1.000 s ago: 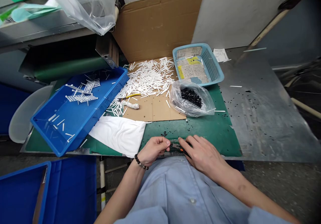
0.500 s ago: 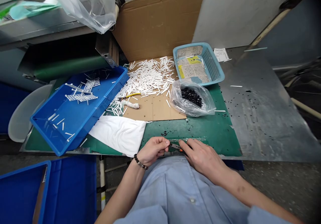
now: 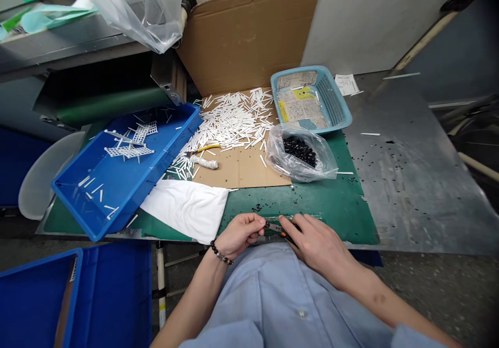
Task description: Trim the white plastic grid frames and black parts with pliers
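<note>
My right hand grips small orange-handled snips low on the green cutting mat. Their metal tip points left, towards the curled fingers of my left hand. What those fingers pinch is hidden, and a bead bracelet circles that wrist. A thin translucent plastic strip lies just beyond the snips. Farther up, white plastic sticks are heaped on a cardboard sheet, with yellow-handled pliers on them.
A blue tray holding white plastic grids sits left of the cardboard, above a white cloth. A plastic bag of black pieces and a light blue basket lie ahead. A bare metal tabletop extends right.
My hands stay close together around the snips, with only slight shifts. The whole scene has moved slightly in view as my head moved.
</note>
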